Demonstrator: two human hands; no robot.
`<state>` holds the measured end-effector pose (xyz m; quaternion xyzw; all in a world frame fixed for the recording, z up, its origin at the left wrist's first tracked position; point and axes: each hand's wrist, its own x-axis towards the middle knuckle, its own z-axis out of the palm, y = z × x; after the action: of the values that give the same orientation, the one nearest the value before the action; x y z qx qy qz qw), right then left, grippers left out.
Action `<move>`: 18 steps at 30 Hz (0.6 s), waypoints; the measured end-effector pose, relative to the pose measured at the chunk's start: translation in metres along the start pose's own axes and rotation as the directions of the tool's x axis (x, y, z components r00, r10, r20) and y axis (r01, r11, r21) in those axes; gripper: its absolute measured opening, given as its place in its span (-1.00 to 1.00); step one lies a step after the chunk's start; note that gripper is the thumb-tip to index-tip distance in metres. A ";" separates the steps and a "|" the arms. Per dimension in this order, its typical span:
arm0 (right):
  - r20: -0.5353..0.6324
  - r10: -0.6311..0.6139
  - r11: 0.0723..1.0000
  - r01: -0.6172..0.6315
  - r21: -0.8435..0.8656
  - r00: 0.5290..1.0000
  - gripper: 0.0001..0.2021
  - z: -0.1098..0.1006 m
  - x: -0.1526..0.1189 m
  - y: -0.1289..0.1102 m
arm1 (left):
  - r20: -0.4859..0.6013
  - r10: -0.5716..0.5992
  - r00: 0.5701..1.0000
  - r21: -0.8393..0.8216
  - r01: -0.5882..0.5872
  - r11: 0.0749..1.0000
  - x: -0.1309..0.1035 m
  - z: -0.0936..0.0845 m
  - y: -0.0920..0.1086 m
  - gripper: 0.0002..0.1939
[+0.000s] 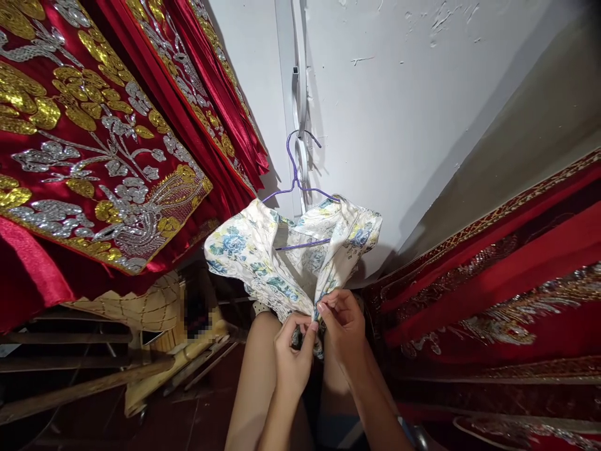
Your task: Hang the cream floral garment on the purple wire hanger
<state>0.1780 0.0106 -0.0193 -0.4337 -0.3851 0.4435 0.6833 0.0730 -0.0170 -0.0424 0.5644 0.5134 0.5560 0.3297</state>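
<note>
A white blouse with blue and yellow flowers (pixel 248 250) hangs on a purple wire hanger (pixel 295 181) in front of me. Its neckline falls open in a deep V above my hands. My left hand (pixel 295 351) pinches the front edge of the blouse between thumb and fingers. Just above and to the right, my right hand (pixel 345 316) pinches the opposite front edge, its fingertips close to the left ones. Any button or fastener between the fingertips is too small to make out. The lower part of the blouse is bunched and partly hidden behind my hands.
A white metal rack (pixel 299 81) on the wall holds the hanger's hook. Red cloth with gold and silver sequins (pixel 103 144) hangs at the left, and more red embroidered cloth (pixel 493 300) at the right. Wooden poles (pixel 94 388) lie at lower left. My knees (pixel 258 363) are below.
</note>
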 end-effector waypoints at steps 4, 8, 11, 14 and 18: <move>0.003 0.017 1.000 -0.017 0.006 1.000 -0.80 0.000 0.005 -0.005 | 0.011 0.007 1.000 0.009 -0.007 1.000 0.000 0.001 -0.001 -0.84; -0.013 0.022 1.000 -0.022 -0.017 1.000 -0.78 0.002 0.009 -0.011 | 0.027 -0.001 1.000 0.035 0.000 0.999 0.001 0.001 0.000 -0.80; -0.013 0.012 1.000 -0.012 -0.008 1.000 -0.77 0.003 0.012 -0.011 | 0.017 0.001 1.000 0.046 -0.002 0.999 0.002 0.000 0.001 -0.78; -0.016 0.006 1.000 -0.006 0.001 1.000 -0.76 0.004 0.014 -0.010 | 0.012 0.005 1.000 0.053 -0.006 0.999 0.003 -0.001 0.002 -0.76; -0.030 0.019 0.999 -0.018 0.026 0.999 -0.74 0.009 0.017 -0.010 | 0.013 0.002 1.000 0.048 -0.003 0.999 0.003 -0.002 -0.001 -0.78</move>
<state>0.1778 0.0263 -0.0046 -0.4351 -0.3648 0.4481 0.6904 0.0708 -0.0141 -0.0420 0.5765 0.5239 0.5400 0.3188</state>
